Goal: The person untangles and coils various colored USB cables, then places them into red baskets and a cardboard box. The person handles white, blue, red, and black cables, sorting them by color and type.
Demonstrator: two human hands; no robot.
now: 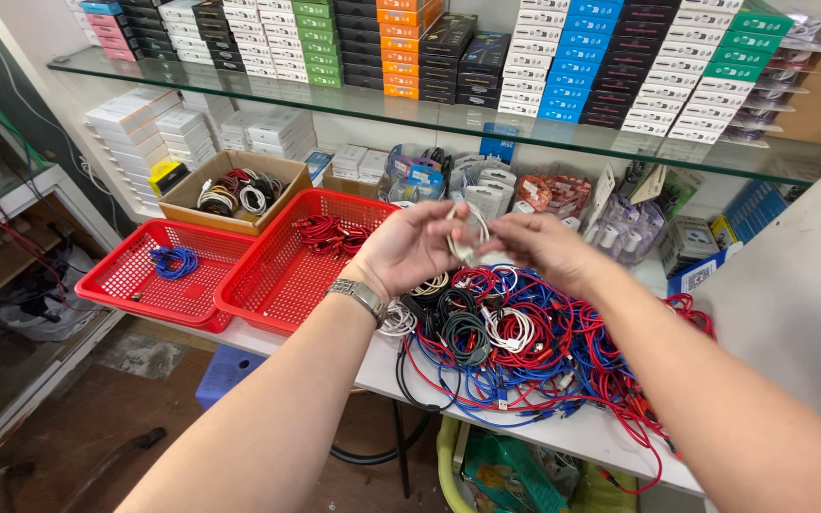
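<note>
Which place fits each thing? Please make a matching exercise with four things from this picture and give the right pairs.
Things:
1. blue cable coil
2. red cable bundles
3. white cable
4. cardboard box

Places:
A. behind the two red baskets
B. in the left red basket
C. held between both hands
D. in the right red basket

Pairs: 1-B, 2-D, 3-C, 4-A

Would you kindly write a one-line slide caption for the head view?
Both hands, left hand and right hand, hold a coiled white cable above a tangled cable pile beside red baskets.
</note>
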